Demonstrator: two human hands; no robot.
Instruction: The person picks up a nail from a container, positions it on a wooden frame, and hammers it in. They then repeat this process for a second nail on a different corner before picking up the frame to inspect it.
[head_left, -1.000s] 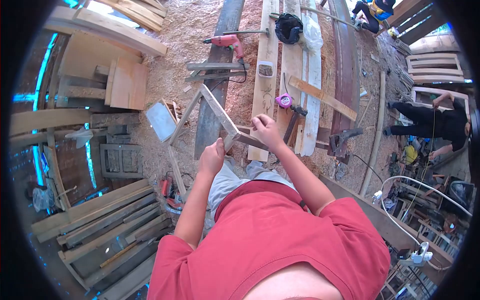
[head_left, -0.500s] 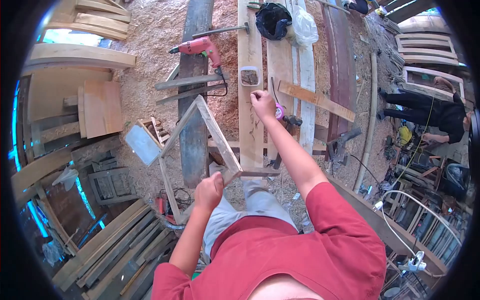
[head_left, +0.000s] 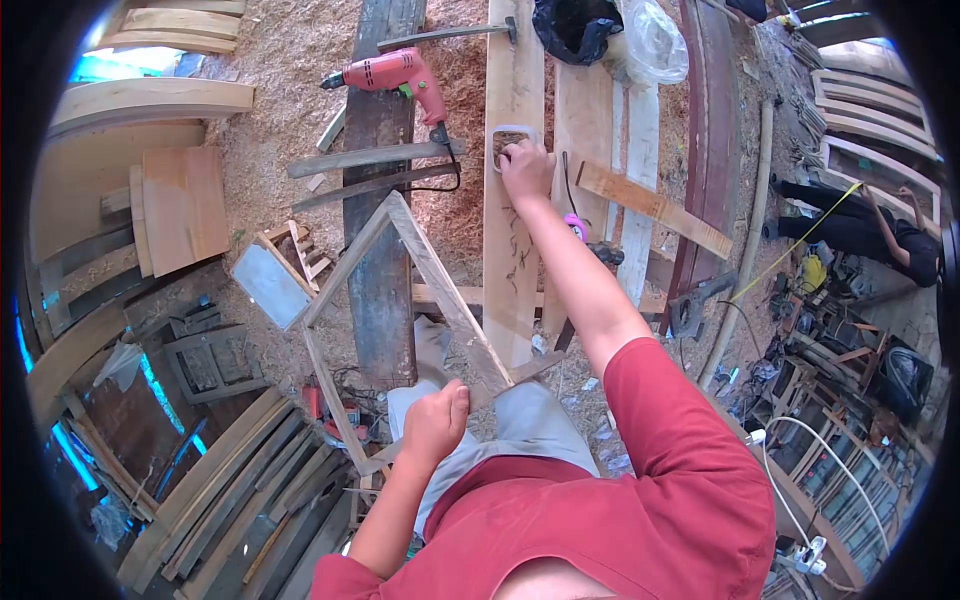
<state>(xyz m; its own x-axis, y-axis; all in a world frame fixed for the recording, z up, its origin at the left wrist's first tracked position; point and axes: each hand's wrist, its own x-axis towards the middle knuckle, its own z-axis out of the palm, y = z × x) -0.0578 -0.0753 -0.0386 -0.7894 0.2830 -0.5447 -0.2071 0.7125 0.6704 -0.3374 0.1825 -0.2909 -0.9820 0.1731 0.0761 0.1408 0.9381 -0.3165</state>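
Observation:
My left hand [head_left: 437, 420] is closed on the lower rail of a wooden frame [head_left: 450, 290], which stands tilted before my legs. At the plastic container [head_left: 513, 133] on the pale plank [head_left: 515, 70], my right hand [head_left: 527, 172] has its fingers curled over the near rim. Small brown pieces, too fine to name, lie inside. What those fingertips pinch, if anything, is hidden. Short dark slivers, perhaps nails, are scattered on the plank below. Beside my right forearm are a pink tape measure [head_left: 576, 227] and a dark hammer-like head [head_left: 605, 254].
A pink power drill [head_left: 400, 75] lies on a dark plank, near a long-handled hammer [head_left: 450, 37]. A black plastic bag [head_left: 575, 28] and a clear bag [head_left: 655, 45] sit at the far end. On the right, another person [head_left: 850, 215] holds a tape. Lumber is stacked at left.
My right hand has moved forward from above the plank to the container. My left hand and the frame's lower corner have shifted slightly right and down in view. The other person's tape has swung.

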